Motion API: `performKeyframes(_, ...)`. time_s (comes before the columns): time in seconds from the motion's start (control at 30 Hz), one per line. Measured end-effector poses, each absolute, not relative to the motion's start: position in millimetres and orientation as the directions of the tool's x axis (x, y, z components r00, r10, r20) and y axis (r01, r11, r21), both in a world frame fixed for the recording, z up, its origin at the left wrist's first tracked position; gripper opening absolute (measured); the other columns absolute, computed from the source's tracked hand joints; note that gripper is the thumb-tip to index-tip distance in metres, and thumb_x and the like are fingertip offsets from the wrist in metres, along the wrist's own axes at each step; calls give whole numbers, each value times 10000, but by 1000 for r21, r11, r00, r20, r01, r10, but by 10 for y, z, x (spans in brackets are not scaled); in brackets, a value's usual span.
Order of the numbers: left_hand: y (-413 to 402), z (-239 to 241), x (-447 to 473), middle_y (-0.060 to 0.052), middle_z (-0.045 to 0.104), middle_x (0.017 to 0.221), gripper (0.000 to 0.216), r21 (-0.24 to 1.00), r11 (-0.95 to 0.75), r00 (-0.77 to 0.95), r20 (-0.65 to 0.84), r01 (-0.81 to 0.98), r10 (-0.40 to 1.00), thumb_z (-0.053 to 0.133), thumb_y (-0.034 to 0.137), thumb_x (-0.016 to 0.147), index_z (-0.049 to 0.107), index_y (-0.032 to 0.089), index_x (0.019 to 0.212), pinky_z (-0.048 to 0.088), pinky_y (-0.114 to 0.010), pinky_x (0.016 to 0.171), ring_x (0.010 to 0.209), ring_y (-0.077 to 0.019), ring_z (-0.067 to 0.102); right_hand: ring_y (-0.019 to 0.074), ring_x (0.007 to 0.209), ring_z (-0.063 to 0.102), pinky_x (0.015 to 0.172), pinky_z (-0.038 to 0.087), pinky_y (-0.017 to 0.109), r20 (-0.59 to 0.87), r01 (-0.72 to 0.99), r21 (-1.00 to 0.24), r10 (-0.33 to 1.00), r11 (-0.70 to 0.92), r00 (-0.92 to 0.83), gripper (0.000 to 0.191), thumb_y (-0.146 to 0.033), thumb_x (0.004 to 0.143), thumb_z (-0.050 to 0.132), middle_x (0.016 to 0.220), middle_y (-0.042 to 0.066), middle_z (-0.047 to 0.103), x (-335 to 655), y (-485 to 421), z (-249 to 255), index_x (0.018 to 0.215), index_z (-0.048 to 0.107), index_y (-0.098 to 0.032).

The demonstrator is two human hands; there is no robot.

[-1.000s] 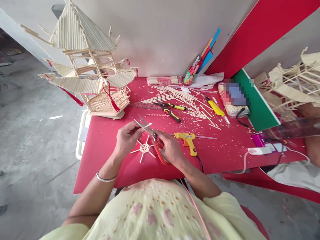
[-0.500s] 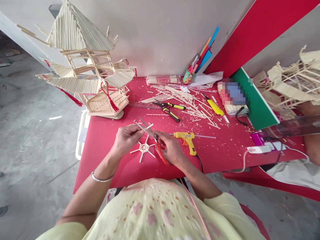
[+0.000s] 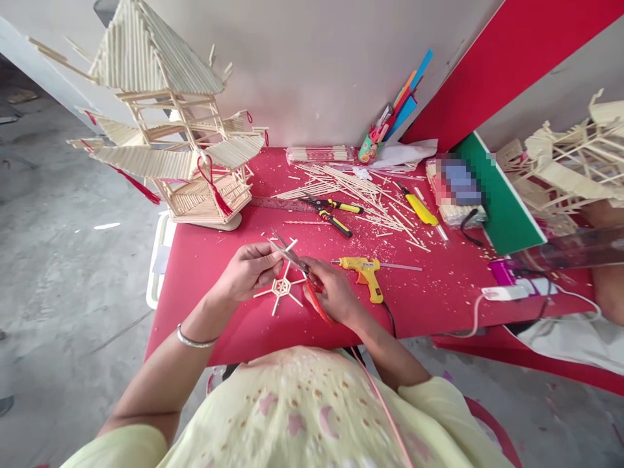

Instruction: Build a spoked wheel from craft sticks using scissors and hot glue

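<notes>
My right hand (image 3: 332, 290) is closed around the red handles of a pair of scissors (image 3: 292, 255), whose blades point away to the upper left. Between finger and thumb, my left hand (image 3: 251, 270) pinches a thin wooden stick (image 3: 291, 245), which crosses the blades near their tips. Just below the blades, a spoked wooden star with a small hexagonal ring (image 3: 281, 287) lies flat on the red table (image 3: 205, 260). A yellow glue gun (image 3: 364, 273) rests to the right of my right hand, a clear glue stick protruding from its back.
A tiered stick pagoda (image 3: 160, 156) with red tassels stands at the back left. Loose sticks (image 3: 341, 185), pliers (image 3: 334, 214) and a yellow cutter (image 3: 419, 207) lie behind my hands. A pen cup (image 3: 369, 148), a green board (image 3: 507, 201) and a white power strip (image 3: 504, 292) are further right.
The scissors and both hands have shifted only slightly. The stick in my left hand has changed its angle a little at the blades. Everything on the table stays put.
</notes>
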State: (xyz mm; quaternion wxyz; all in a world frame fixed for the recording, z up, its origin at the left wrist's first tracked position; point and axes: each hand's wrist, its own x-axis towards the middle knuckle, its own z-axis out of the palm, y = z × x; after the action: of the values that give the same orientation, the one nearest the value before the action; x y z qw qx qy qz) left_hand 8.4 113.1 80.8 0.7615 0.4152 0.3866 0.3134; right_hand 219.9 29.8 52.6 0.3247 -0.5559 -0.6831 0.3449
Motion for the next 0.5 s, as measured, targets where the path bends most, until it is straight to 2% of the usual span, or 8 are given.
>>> performKeyframes(0.1,1131,783,89,6,566,616,285,906,395,457,-291,-149,841,837,397,784,732,132,784,197,-177,384,405,-19,346,212,1064,661,969,495,326,2,411,-907,979,87,-202,534,-189,874,613,1174,60,711,2210,287,553,1404,589,-242)
performKeyframes(0.17,1138,734,75,14,546,603,285,935,336,425,-261,-113,867,822,408,805,759,133,839,206,-178,406,426,-20,342,205,1042,670,960,495,319,-39,337,-941,978,33,-207,464,-225,892,623,1148,46,720,2208,274,569,1356,626,-240)
performKeyframes(0.27,1154,655,36,11,548,603,301,976,216,400,-189,-21,897,800,433,829,783,140,899,253,-189,432,465,-39,365,165,849,661,810,511,275,-145,226,-969,969,-99,-202,345,-313,916,633,976,17,720,2195,243,600,1246,677,-222)
performKeyframes(0.37,1171,602,16,-6,588,623,295,996,85,403,-77,-3,912,803,437,821,786,147,873,320,-209,463,501,-63,412,119,604,551,603,472,241,-259,14,-964,920,-267,-296,329,-374,916,614,733,-30,618,2179,205,644,1186,667,-193)
performKeyframes(0.5,1243,511,71,-9,606,614,299,995,95,350,-79,-29,933,801,447,808,774,150,826,323,-220,444,467,-67,409,102,495,441,489,425,231,-271,-205,-914,902,-351,-336,356,-375,903,585,606,-87,470,2168,183,663,1209,616,-197)
